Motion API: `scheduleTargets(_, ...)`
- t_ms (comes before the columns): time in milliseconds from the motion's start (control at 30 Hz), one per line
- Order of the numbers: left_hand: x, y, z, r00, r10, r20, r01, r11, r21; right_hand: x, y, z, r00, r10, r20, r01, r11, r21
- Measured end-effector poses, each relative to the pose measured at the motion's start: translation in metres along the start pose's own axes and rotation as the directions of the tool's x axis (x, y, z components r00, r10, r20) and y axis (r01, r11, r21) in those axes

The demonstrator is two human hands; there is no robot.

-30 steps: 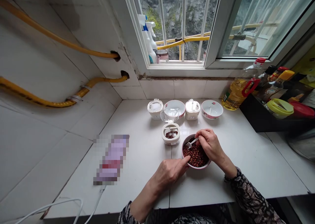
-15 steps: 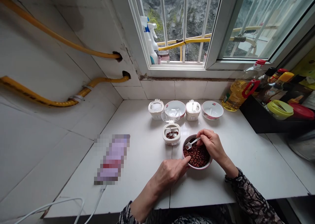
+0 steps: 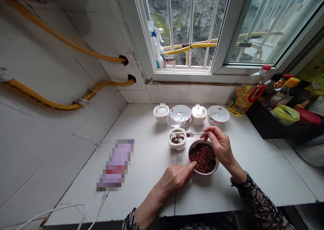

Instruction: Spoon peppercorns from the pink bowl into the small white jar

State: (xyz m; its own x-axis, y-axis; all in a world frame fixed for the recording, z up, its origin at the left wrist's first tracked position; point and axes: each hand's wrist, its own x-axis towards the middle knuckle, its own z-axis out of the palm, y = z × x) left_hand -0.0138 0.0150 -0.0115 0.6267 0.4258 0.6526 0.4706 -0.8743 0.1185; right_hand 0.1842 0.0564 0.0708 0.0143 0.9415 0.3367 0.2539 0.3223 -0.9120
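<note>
Your right hand (image 3: 219,145) pinches the loaded spoon (image 3: 196,133) beside the open jar (image 3: 177,147), which already holds some dark-red spice (image 3: 174,140), and plenty is left in the bowl (image 3: 205,173) your left hand (image 3: 176,176) touches, that hand's grip unclear.

The spoon (image 3: 196,133) is white, and the heap of dried bits (image 3: 202,157) is dark red-brown, mottled with lighter flecks. Around it the near bowl (image 3: 216,168) shows a pale, pinkish rim. The open jar (image 3: 177,146) is off-white. The right-hand back bowl (image 3: 219,115) is white with a red-pink floral motif. The counter (image 3: 149,149) is white, crossed by thin dark lines. The sleeve (image 3: 260,199) is black with a pale pinkish, lacy pattern. Golden-yellow oil (image 3: 239,103) contrasts with the bottle's red cap (image 3: 266,68) and red handle (image 3: 257,94). The rack (image 3: 260,123) is black, the tub (image 3: 286,115) yellow-green.
</note>
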Motion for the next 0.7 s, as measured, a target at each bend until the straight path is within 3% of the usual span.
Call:
scheduleTargets(67, -0.001, 0.0, 0.001, 1.0, 0.003, -0.009, -0.003, 1.0, 0.009, -0.001, -0.004, 0.01, 0.981, -0.191, 0.015, 0.191, 0.971, -0.143)
scheduleTargets(133, -0.002, -0.001, 0.002, 1.0, 0.006, -0.016, -0.005, 1.0, 0.027, -0.002, -0.005, 0.019, 0.921, -0.369, 0.127, 0.39, 0.876, -0.283)
scheduleTargets(233, -0.002, 0.0, 0.002, 1.0, 0.005, -0.013, -0.005, 0.999, 0.049, -0.001, -0.002, 0.026, 0.823, -0.463, 0.328, 0.564, 0.73, -0.387)
scheduleTargets(300, -0.001, 0.0, 0.001, 1.0, 0.004, -0.005, -0.004, 0.998, 0.056, -0.001, -0.002, 0.022, 0.821, -0.464, 0.331, 0.568, 0.716, -0.406)
scheduleTargets(467, 0.0, 0.001, -0.001, 1.0, 0.003, 0.002, -0.003, 0.999, 0.035, 0.0, -0.002, -0.003, 0.87, -0.457, 0.184, 0.486, 0.734, -0.475)
scheduleTargets(600, 0.0, 0.001, 0.0, 1.0, -0.004, -0.008, 0.004, 1.0, 0.026, -0.004, 0.011, -0.009, 0.891, -0.381, 0.248, 0.452, 0.685, -0.571)
scheduleTargets(700, 0.0, 0.001, 0.0, 1.0, -0.017, 0.012, 0.017, 1.0, 0.018, -0.007, 0.022, -0.005, 0.901, -0.325, 0.288, 0.434, 0.699, -0.568)
